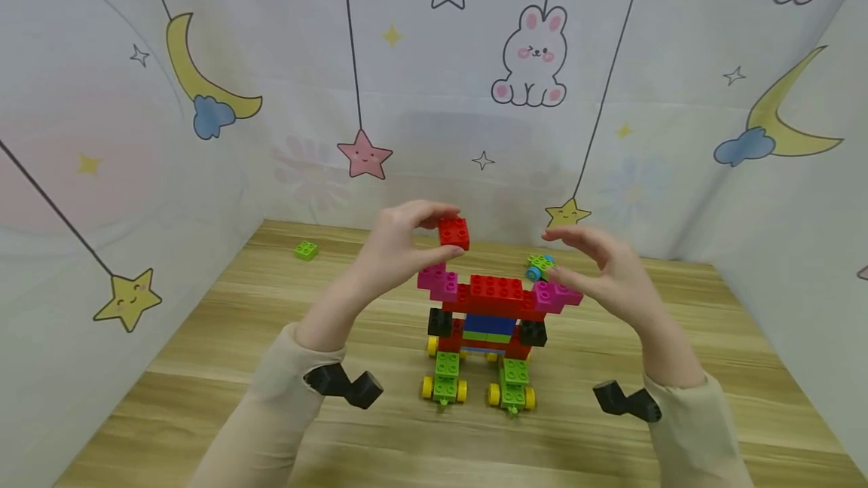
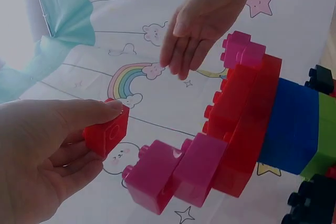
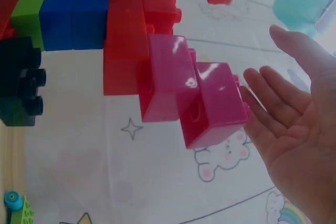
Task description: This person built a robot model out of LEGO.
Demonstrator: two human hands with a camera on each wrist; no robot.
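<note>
A red toy brick [image 1: 453, 233] is pinched between the thumb and fingers of my left hand [image 1: 407, 243], above the left pink brick [image 1: 441, 282] of a built figure. In the left wrist view the red brick [image 2: 107, 129] is apart from the pink bricks [image 2: 178, 171]. My right hand [image 1: 603, 269] holds nothing; its fingers are spread beside the right pink bricks [image 1: 556, 296]. The figure has a red top [image 1: 496, 291], a blue middle [image 1: 490, 324], black side bricks [image 1: 533, 332] and green wheeled bases [image 1: 513, 381].
A loose green brick [image 1: 307, 250] lies at the table's back left. Behind the figure stands a small green piece with blue wheels [image 1: 540, 267]. A printed cloth wall [image 1: 434, 96] rises behind the wooden table [image 1: 380, 428], and cloth also borders both sides.
</note>
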